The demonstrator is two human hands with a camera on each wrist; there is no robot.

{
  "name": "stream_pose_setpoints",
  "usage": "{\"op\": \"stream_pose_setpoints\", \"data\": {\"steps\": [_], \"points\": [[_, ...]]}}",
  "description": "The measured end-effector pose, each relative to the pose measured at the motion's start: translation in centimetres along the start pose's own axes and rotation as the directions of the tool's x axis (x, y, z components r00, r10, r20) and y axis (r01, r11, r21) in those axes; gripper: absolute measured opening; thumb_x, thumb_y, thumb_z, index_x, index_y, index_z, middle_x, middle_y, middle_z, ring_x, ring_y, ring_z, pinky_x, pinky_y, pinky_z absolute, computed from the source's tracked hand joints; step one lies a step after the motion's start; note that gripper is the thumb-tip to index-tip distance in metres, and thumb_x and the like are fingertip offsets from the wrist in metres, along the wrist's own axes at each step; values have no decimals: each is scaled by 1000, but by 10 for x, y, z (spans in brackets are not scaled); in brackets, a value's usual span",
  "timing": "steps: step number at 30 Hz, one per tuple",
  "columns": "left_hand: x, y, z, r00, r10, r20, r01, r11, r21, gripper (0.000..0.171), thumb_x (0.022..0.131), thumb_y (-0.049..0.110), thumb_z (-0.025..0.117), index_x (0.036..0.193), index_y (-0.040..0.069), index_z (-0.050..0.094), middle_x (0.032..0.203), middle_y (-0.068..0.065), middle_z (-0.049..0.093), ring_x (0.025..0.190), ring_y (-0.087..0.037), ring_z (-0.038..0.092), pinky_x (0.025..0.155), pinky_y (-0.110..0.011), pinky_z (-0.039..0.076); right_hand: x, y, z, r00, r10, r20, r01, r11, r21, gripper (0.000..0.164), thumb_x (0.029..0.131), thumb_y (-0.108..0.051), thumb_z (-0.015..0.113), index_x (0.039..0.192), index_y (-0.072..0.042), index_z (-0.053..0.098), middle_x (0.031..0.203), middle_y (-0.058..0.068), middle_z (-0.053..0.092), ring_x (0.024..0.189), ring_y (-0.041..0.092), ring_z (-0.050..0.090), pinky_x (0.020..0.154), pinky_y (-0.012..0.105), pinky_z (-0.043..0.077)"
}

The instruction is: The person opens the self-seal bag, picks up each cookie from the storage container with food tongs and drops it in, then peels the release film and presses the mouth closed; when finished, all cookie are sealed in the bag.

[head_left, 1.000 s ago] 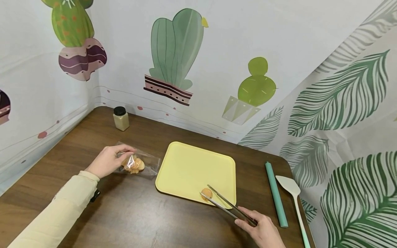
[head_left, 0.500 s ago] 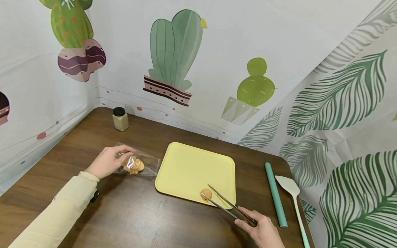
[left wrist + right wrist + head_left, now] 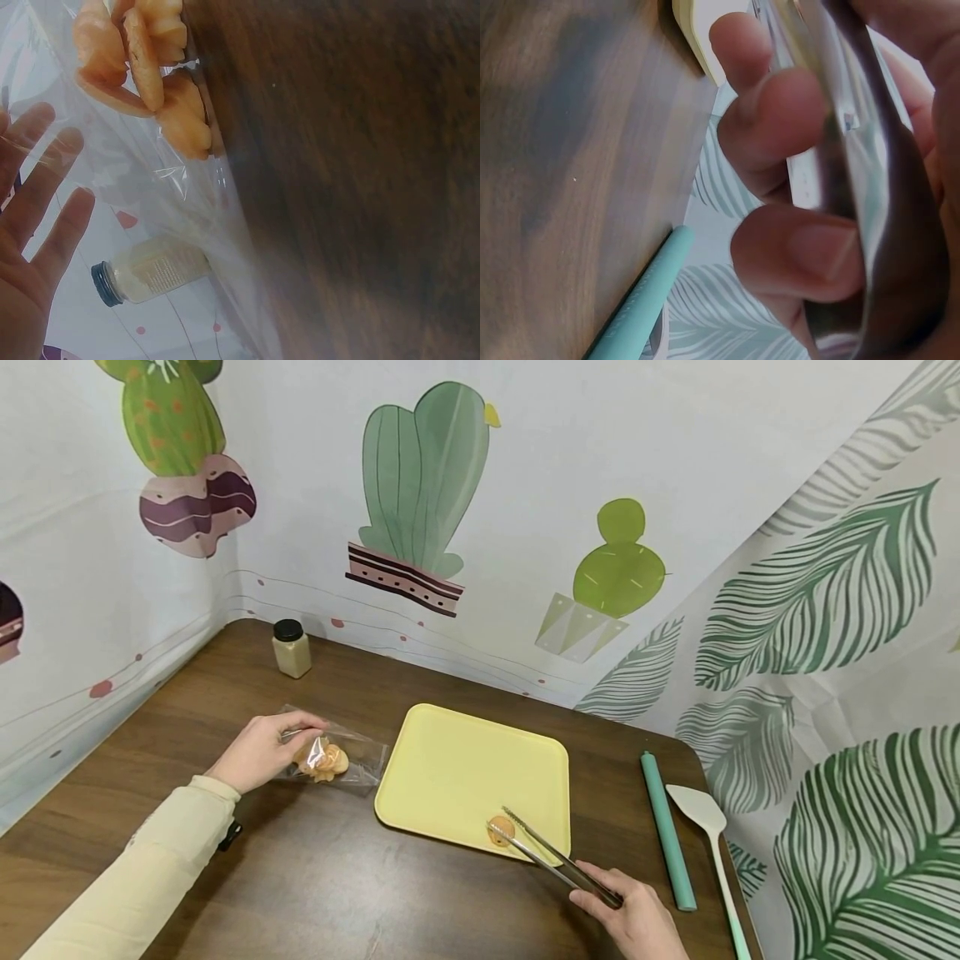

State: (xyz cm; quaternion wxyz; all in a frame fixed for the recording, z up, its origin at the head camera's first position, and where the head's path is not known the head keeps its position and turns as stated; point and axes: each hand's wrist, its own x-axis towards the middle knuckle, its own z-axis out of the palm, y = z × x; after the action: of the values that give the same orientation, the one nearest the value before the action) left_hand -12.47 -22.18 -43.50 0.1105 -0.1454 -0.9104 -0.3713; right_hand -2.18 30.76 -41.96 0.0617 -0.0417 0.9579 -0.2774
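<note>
My left hand (image 3: 266, 747) pinches the upper edge of a clear plastic bag (image 3: 365, 758) on the left part of the table. Several golden cookies (image 3: 180, 112) lie inside it; some fingers show through the film in the left wrist view. With my right hand (image 3: 633, 914) I grip a pair of metal tongs (image 3: 555, 852), fingers curled round the arms, as the right wrist view also shows. The tongs' tips reach over the near right corner of a yellow tray (image 3: 450, 760). One round cookie (image 3: 500, 830) lies there, with one tong arm across it and the other apart from it.
A square jar with a black lid (image 3: 292, 648) stands at the back left. On the right lie a teal rolling pin (image 3: 667, 831) and a white spatula (image 3: 705, 814). A cactus-printed cloth wall (image 3: 525, 485) borders the wooden table (image 3: 315, 877).
The round cookie and the near tong tip have shifted very slightly to the right on the tray. My left hand and the bag have stayed put.
</note>
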Motion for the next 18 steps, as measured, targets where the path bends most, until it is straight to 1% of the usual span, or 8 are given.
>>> {"op": "stream_pose_setpoints", "data": {"steps": [6, 11, 14, 18], "points": [[0, 0, 1, 1000, 7, -9, -7, 1000, 6, 17, 95, 9, 64, 109, 13, 72, 103, -1, 72, 76, -13, 57, 65, -27, 45, -1, 2, 2, 999, -26, -30, 26, 1000, -2, 42, 79, -43, 78, 117, -27, 73, 64, -16, 47, 54, 2, 36, 49, 23, 32], [0, -1, 1, 1000, -2, -10, 2, 1000, 5, 17, 95, 10, 64, 108, 16, 73, 102, 0, 72, 73, -13, 56, 63, -27, 44, -2, 2, 1, 996, -52, -67, 52, 999, 1, 41, 77, -40, 80, 115, -25, 73, 66, -20, 50, 55, 2, 38, 49, 23, 33], [0, -1, 1, 1000, -7, -7, 7, 1000, 2, 17, 95, 10, 64, 108, 16, 72, 102, 0, 72, 73, -14, 56, 62, -27, 45, -2, 1, -1, 996, -39, -77, 40, 999, 8, 42, 76, -39, 81, 115, -24, 74, 67, -19, 51, 56, 2, 39, 50, 23, 34], [0, -1, 0, 1000, -12, -2, 12, 1000, 2, 16, 95, 11, 64, 108, 16, 72, 103, 0, 72, 73, -14, 57, 63, -27, 45, -2, 1, -3, 998, -2, -64, 3, 1000, 14, 43, 76, -40, 82, 115, -24, 73, 67, -17, 51, 57, 3, 40, 52, 23, 34]]}}
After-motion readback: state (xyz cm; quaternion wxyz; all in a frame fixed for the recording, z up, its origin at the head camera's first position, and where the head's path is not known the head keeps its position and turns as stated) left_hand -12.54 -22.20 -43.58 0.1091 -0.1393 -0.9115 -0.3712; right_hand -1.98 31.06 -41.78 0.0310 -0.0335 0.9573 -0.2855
